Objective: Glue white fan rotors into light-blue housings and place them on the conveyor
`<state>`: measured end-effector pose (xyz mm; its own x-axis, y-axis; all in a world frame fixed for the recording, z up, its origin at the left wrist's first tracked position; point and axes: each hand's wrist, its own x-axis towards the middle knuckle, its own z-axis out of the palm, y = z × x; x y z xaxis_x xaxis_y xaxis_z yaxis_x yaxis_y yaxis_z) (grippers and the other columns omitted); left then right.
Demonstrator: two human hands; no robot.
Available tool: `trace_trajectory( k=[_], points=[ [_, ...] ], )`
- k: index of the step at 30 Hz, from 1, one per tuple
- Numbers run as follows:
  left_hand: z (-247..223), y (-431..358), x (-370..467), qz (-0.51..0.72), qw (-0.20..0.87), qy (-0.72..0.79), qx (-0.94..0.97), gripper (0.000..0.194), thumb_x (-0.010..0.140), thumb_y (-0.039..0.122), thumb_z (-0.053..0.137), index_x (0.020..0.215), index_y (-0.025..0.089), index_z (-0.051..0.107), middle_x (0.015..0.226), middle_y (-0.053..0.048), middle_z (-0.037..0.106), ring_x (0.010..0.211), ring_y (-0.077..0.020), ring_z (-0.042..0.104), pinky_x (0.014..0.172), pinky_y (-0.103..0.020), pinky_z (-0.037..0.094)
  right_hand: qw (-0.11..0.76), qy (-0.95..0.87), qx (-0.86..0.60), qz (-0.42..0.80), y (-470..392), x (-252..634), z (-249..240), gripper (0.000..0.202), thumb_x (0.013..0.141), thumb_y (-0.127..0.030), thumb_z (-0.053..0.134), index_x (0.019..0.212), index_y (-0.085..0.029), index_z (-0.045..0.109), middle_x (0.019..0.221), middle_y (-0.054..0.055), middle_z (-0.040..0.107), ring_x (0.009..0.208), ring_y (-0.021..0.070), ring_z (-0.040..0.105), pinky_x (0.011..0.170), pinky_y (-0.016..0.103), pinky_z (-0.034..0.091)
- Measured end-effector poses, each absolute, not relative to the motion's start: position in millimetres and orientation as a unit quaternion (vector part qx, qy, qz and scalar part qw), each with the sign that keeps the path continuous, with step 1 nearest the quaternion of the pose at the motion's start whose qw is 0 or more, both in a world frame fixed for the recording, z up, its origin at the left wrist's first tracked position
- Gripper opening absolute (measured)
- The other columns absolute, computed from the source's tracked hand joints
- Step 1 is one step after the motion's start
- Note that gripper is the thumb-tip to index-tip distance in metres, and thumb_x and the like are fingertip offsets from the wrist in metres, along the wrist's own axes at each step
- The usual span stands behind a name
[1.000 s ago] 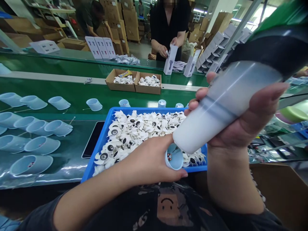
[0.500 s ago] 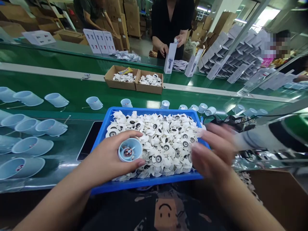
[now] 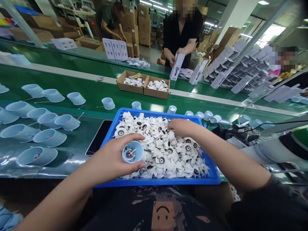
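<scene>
**Stock on view, nearest first**

Item 1. My left hand [image 3: 115,158]: one, fingers curled round one pale blue cup [image 3: 132,151], mouth turned toward me, a small motor showing inside. The cup sits over the near left part of the tray.

Item 2. My right hand [image 3: 180,127]: one, reaching into the far side of the tray, fingers bent down into the pile and resting on the white fan blades [image 3: 166,150]. Whether they pinch one I cannot tell.

Item 3. Blue tray [image 3: 168,181]: one, heaped with white fan blades, too many to count.

Item 4. Dark flat tablet [image 3: 99,137]: one, just left of the tray.

Item 5. Loose blue cups [image 3: 49,137] lying on their sides at left: about ten in view. A further row of small cups [image 3: 172,109] beyond the tray: about nine.

Item 6. Cardboard boxes [image 3: 143,85] of blades: two, side by side.

Surface: green conveyor belt [image 3: 91,91], with a second green bench behind.

Room: one person in black holds a white carton [image 3: 177,66]; another bends over stacked brown cartons; white cartons are banked at right.
</scene>
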<state>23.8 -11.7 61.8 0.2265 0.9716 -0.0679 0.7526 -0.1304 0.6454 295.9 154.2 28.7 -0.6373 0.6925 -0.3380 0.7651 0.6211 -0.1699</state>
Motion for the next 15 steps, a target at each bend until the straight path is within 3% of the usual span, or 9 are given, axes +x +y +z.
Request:
trace_trajectory(
  k=[3,7,9,12,15],
  points=[
    [59,-9,26,0.192,0.286,0.581,0.737,0.067,0.069,0.066,0.072,0.122,0.027,0.06,0.129,-0.009,0.065,0.111,-0.0339,0.065,0.092,-0.045,0.055,0.04,0.878,0.443,-0.176,146,300,40,0.025,0.076,0.001,0.064,0.096,-0.013,0.067,0.109,0.011,0.064,0.106,0.0266,0.059,0.097,0.046,0.047],
    [58,-9,29,0.253,0.316,0.595,0.694,0.057,0.071,0.056,0.074,0.114,0.024,0.053,0.104,-0.007,0.069,0.081,-0.026,0.069,0.066,-0.036,0.057,-0.123,0.841,0.469,-0.24,105,315,59,0.028,0.102,-0.022,0.036,0.127,-0.017,0.047,0.121,0.014,0.058,0.11,0.0212,0.06,0.094,0.04,0.051],
    [60,-9,35,0.283,0.339,0.576,0.688,0.055,0.074,0.045,0.071,0.119,0.025,0.048,0.104,-0.007,0.068,0.082,-0.0243,0.069,0.067,-0.034,0.056,-0.229,0.778,0.426,-0.401,77,318,60,0.032,0.105,-0.035,0.031,0.133,-0.021,0.039,0.119,0.011,0.06,0.104,0.0178,0.064,0.089,0.037,0.055],
    [68,-4,49,0.282,0.337,0.529,0.726,0.052,0.077,0.031,0.063,0.126,0.025,0.045,0.111,-0.007,0.066,0.09,-0.0237,0.068,0.072,-0.032,0.057,-0.36,0.521,0.299,-0.714,41,315,52,0.039,0.092,-0.045,0.065,0.121,-0.025,0.051,0.106,0.005,0.066,0.098,0.0167,0.068,0.09,0.035,0.056],
    [75,2,63,0.254,0.298,0.515,0.763,0.051,0.077,0.037,0.068,0.123,0.026,0.052,0.117,-0.005,0.065,0.099,-0.0256,0.066,0.078,-0.033,0.056,-0.381,0.368,0.248,-0.811,24,310,43,0.043,0.079,-0.036,0.084,0.11,-0.022,0.059,0.097,0.004,0.069,0.093,0.0147,0.069,0.088,0.028,0.057]
  ],
)
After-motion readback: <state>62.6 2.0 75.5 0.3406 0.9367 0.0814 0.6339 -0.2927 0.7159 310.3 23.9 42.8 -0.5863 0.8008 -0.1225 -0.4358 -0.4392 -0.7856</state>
